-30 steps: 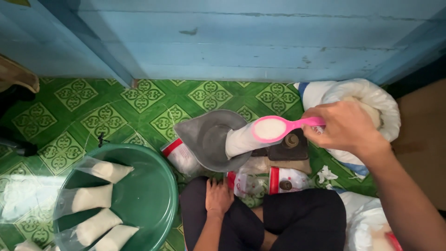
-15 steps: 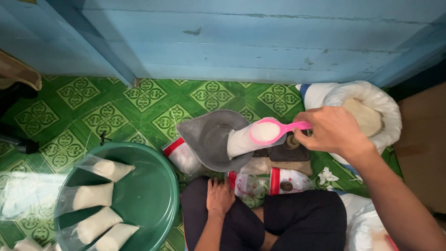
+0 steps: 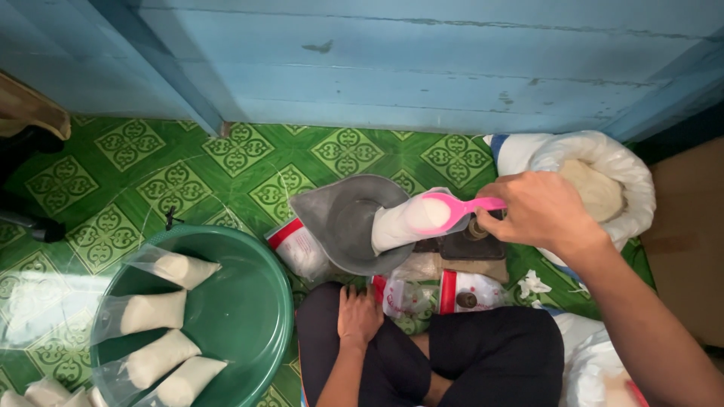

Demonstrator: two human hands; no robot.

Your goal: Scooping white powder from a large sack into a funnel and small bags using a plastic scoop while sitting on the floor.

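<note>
My right hand (image 3: pixel 541 212) holds a pink scoop (image 3: pixel 452 209) by its handle, tipped over the mouth of a clear plastic bag (image 3: pixel 401 221) partly full of white powder. That bag lies on the grey pan of a weighing scale (image 3: pixel 347 224). My left hand (image 3: pixel 358 315) rests flat on my left knee, holding nothing. An open white sack (image 3: pixel 596 188) of pale powder stands just right of my right hand.
A green basin (image 3: pixel 245 316) at lower left holds several filled clear bags (image 3: pixel 154 312). Red and white plastic packets (image 3: pixel 302 247) lie by the scale. A blue wooden wall (image 3: pixel 422 68) runs across the back. Green patterned floor (image 3: pixel 151 181) lies at left.
My right hand has carried the pink scoop leftward and down from above the sack side to the bag's mouth and tilted it. The left hand has stayed on the knee.
</note>
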